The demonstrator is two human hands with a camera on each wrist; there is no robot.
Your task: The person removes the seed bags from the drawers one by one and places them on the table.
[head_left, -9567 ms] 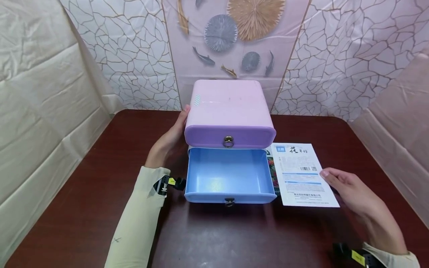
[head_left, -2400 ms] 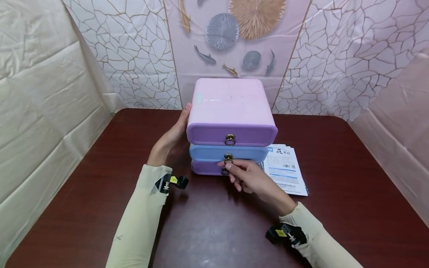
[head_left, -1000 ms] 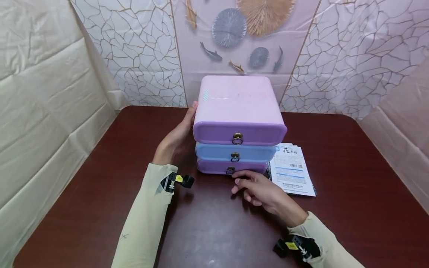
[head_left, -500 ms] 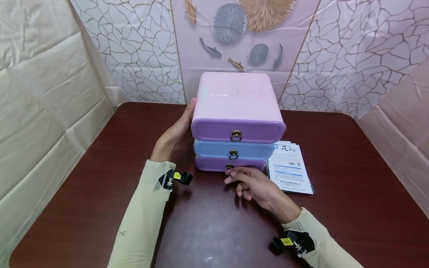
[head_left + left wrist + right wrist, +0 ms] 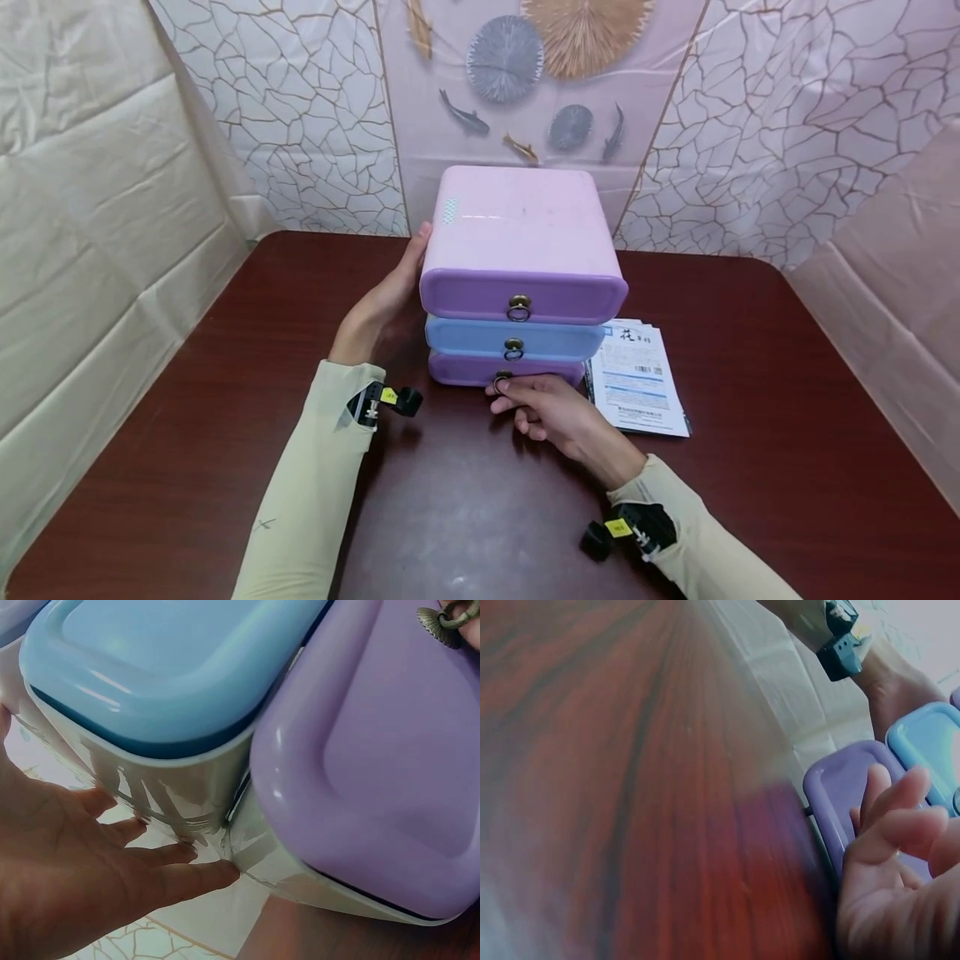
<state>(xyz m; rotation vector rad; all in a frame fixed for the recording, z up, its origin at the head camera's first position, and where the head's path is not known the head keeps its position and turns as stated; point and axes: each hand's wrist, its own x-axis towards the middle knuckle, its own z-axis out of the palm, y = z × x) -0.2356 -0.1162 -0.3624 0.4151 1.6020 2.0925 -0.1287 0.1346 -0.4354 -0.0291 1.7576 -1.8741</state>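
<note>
A three-tier drawer box (image 5: pixel 525 221) with a pink top stands mid-table. Its top drawer (image 5: pixel 480 296) is purple, the middle one (image 5: pixel 465 337) blue, and the bottom drawer (image 5: pixel 457 369) purple; all three are pushed in. Along the box's left side my left hand (image 5: pixel 382 304) rests with fingers straight; the left wrist view shows these fingertips (image 5: pixel 225 874) against the pale casing. My right hand (image 5: pixel 558 417) pinches the bottom drawer's brass ring pull (image 5: pixel 501 383) between thumb and index finger. Its other fingers are loosely bent below.
Right of the box lies a small stack of printed sheets (image 5: pixel 637 379), partly tucked behind its lower corner. The dark red-brown table (image 5: pixel 450 517) reaches back to a patterned cloth backdrop (image 5: pixel 315 108). Pale cloth (image 5: pixel 90 208) hangs at the left.
Earlier the blue drawer stood pulled out and my right hand held a printed sheet. The drawer then went in, and that hand moved from its ring down to the bottom ring. Left hand stayed.
</note>
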